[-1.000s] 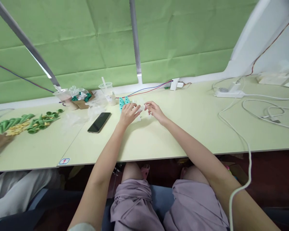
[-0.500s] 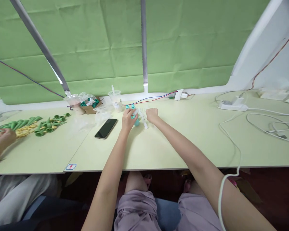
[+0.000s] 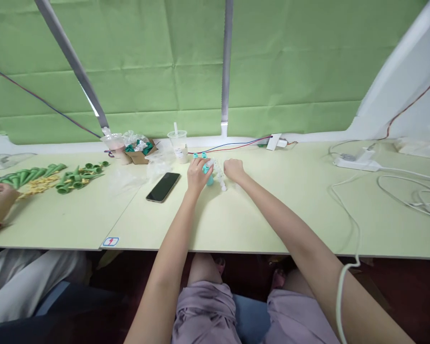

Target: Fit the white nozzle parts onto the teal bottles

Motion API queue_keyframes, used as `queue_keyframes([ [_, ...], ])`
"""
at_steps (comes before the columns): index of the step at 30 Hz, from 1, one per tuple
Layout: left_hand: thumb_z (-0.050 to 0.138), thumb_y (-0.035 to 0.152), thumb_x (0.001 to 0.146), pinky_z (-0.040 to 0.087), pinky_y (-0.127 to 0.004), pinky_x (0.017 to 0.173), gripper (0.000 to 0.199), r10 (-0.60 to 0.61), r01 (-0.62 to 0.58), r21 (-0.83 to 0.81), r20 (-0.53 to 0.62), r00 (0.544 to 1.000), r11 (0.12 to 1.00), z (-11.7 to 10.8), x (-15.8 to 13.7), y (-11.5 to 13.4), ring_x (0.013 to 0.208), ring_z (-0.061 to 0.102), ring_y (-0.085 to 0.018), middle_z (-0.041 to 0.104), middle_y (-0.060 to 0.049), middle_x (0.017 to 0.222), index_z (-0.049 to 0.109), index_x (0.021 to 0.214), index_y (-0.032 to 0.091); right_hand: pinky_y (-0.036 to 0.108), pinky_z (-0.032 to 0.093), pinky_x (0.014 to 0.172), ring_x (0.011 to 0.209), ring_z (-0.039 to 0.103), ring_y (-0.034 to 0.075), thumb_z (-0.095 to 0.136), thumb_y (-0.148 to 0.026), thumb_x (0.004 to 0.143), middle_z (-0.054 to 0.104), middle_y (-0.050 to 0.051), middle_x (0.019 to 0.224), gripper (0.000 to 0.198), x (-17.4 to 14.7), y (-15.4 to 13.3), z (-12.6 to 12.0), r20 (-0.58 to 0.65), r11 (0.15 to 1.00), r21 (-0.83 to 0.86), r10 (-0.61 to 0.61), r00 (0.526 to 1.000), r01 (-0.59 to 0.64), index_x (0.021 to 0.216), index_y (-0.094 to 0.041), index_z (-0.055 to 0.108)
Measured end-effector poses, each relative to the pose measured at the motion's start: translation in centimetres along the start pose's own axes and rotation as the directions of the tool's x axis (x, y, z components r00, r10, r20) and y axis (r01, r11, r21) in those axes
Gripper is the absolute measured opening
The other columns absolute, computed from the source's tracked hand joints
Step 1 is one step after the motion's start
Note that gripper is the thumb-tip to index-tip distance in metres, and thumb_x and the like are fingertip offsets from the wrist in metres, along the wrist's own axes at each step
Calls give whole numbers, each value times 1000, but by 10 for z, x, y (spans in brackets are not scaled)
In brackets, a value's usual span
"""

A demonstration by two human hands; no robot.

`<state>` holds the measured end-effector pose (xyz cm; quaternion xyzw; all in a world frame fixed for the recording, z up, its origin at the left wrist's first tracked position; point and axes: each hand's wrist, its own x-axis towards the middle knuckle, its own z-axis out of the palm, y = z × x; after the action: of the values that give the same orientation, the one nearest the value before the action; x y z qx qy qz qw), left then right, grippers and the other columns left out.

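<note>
The handling of the small parts looks, as a judgement, to be under way and far from over: several white pieces (image 3: 223,184) lie loose in a slanting line between the two hands, and the teal pieces (image 3: 210,180) stand grouped against and just beyond the left hand (image 3: 199,175), which hides part of them. That hand is curled, thumb and fingers nearly meeting, and seems to pinch a small whitish piece (image 3: 210,163) at its fingertips, beside the teal ones. The right hand (image 3: 233,170) is folded into a fist just to the right of the white pieces; whether it has anything inside cannot be told. What counts as done is hard to judge, since the parts are too small and too covered to show whether any white piece sits in or on a teal one. What seems left is at least the one at the left fingertips and those lying loose. To the left of the left hand lies a phone (image 3: 163,187), with a drink cup (image 3: 178,145) farther off beyond that hand, both apart from the parts.
</note>
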<state>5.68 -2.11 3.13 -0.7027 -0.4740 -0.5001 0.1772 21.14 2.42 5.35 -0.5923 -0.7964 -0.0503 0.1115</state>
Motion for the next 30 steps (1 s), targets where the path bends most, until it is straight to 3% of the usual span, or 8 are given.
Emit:
queue_keyframes([
  [3,56,31,82,45,-32,78,18,-24,26,-35,49,999,999,4,-1,6,85,56,-19,63,-6,89,64,93,20,32,44,73,86,64,22,53,-25,81,70,9,95,18,-15,19,-16,-209,947,313,-10,978,77,87,-19,69],
  [5,59,30,79,45,-32,77,16,-26,34,-70,114,993,997,7,-1,11,81,56,-18,64,-5,86,64,91,20,29,43,72,79,64,18,53,-33,81,70,4,91,20,-33,32,-24,-332,815,533,-45,942,227,86,-21,68],
  [7,61,29,77,45,-31,75,15,-5,27,-114,187,982,993,10,-1,17,77,56,-17,64,-4,82,65,89,20,29,41,73,75,63,17,54,-35,81,71,3,88,20,-52,42,-26,-395,735,602,-67,916,313,83,-21,68],
  [11,63,27,75,45,-30,72,17,62,-5,-203,279,958,979,15,-1,28,74,56,-16,64,-2,76,67,90,19,32,31,82,71,60,16,58,-36,81,70,1,80,18,-80,49,-23,-426,796,502,-112,898,337,76,-22,69],
  [17,61,30,77,44,-29,71,21,89,0,-232,374,923,973,19,-2,35,71,56,-15,66,-2,76,68,95,21,33,23,84,81,55,18,51,-36,86,70,4,91,25,-80,49,-22,-418,861,402,-131,899,312,102,-23,65],
  [22,61,33,77,43,-25,64,24,86,31,-282,394,915,959,21,-3,38,68,56,-13,66,-1,74,69,96,20,38,21,84,94,50,23,47,-41,89,70,5,97,29,-76,55,-14,-421,882,348,-157,894,318,93,-25,71],
  [30,64,36,75,44,-23,60,27,31,108,-332,389,921,937,21,-2,43,65,56,-11,70,-3,78,71,94,18,39,25,82,89,52,21,52,-46,86,71,3,94,29,-72,59,-7,-511,869,337,-153,846,361,86,-27,73],
])
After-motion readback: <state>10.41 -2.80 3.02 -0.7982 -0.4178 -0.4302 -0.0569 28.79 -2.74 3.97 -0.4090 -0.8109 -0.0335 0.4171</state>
